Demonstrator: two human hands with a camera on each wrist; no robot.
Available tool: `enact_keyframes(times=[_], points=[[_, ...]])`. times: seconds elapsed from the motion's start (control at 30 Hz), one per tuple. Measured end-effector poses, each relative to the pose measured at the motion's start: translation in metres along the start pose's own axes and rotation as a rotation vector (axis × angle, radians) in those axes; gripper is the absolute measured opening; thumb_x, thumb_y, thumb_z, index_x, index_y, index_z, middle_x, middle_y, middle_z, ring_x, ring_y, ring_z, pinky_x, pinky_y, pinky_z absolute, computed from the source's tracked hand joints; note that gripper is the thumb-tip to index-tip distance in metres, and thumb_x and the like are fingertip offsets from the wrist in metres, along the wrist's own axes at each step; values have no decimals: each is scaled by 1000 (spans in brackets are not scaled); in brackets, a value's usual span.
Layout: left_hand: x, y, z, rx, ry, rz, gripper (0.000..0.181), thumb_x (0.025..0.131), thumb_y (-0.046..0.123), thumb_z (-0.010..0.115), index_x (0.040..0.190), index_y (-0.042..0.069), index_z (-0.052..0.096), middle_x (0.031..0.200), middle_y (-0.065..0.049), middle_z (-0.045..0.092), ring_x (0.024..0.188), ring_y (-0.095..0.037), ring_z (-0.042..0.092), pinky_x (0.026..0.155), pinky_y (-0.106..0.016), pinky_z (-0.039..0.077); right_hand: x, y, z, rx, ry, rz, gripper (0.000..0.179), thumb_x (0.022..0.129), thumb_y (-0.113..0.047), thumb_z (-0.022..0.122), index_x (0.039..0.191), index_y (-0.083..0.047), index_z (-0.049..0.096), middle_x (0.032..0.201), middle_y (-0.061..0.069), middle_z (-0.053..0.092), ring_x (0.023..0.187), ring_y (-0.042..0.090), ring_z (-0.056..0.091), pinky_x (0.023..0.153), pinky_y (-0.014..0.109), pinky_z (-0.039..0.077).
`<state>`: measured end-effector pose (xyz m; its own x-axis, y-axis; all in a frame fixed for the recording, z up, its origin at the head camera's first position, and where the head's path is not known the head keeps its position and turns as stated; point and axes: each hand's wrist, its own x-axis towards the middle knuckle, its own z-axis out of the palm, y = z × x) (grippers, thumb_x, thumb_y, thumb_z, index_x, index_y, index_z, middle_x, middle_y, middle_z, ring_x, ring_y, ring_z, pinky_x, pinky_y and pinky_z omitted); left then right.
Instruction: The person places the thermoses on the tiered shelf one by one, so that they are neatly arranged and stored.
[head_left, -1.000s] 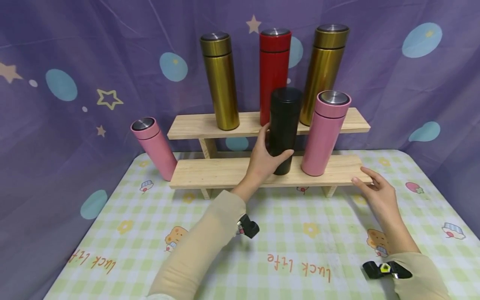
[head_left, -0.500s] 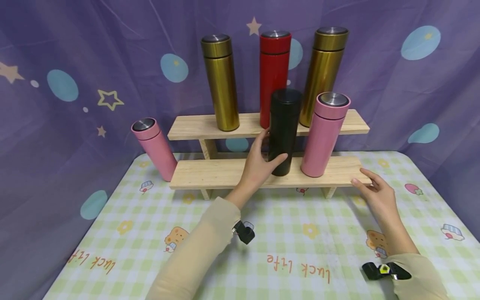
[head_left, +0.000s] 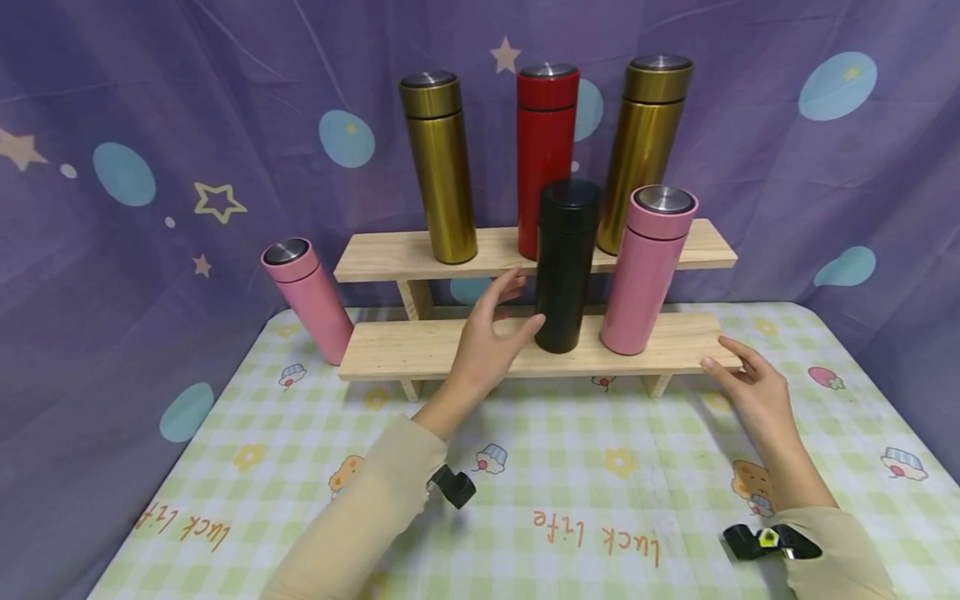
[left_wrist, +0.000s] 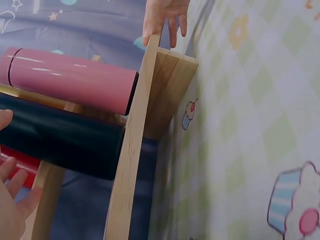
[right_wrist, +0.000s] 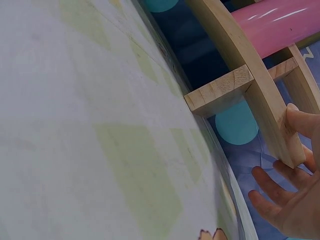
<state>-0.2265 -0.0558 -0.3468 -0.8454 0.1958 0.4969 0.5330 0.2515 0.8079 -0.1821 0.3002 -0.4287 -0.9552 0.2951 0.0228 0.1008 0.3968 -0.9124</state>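
Observation:
A black thermos bottle [head_left: 567,267] stands upright on the lower board [head_left: 420,346] of a two-tier wooden shelf. Just left of it is my left hand [head_left: 483,337], fingers spread and relaxed, thumb tip at the bottle's side. In the left wrist view that hand's fingers [left_wrist: 17,182] are apart from one another. My right hand [head_left: 757,387] pinches the lower board's right end, the thumb [right_wrist: 300,120] on one face and fingers round the end. Between the black bottle and that hand stands a pink thermos bottle [head_left: 649,271].
On the upper board [head_left: 382,254] stand a gold bottle [head_left: 442,171], a red bottle [head_left: 546,142] and another gold bottle [head_left: 648,142]. A second pink bottle [head_left: 309,300] stands on the checked tablecloth [head_left: 570,467], left of the shelf. A purple curtain [head_left: 247,100] hangs behind.
My left hand has let go of the black bottle and drawn back to the left. The bottle stays on the lower board; my right hand keeps its place at the board's end.

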Motion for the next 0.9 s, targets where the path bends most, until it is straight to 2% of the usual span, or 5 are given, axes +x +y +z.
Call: enact_keyframes(times=[0.2,0.47,0.63,0.77,0.9], points=[[-8,1,-19,82,12,25,62,93,23,72,148,15,45,141,-1,53,128,-12,47,103,-40,40,0,-1,1,-9,-4,-2,70,92,-49,67,152,-23,42,158,16,29,103,-3,49,74,8,40],[-16,-5,-47,188,34,39,59,95,27,69,147,14,46,142,4,51,130,-12,44,105,-42,37,-1,0,1,4,-10,7,70,91,-48,67,152,-23,42,158,16,28,98,-8,47,73,8,41],[-21,-8,-67,221,75,65,58,94,22,70,146,10,47,143,-1,51,132,-16,44,107,-43,35,-1,0,1,-13,-10,15,71,91,-50,66,152,-24,41,158,15,28,105,0,51,73,9,41],[-25,-10,-83,262,75,45,60,94,20,70,147,12,45,145,-1,49,134,-18,42,109,-44,34,-1,0,1,-19,-4,23,72,91,-51,66,153,-25,40,159,15,28,113,9,52,74,10,40],[-31,-14,-99,286,64,17,62,94,21,69,149,14,43,148,0,46,137,-19,38,111,-48,31,-1,0,1,-11,-2,24,71,91,-51,66,153,-25,41,158,15,29,107,2,51,74,10,40]])
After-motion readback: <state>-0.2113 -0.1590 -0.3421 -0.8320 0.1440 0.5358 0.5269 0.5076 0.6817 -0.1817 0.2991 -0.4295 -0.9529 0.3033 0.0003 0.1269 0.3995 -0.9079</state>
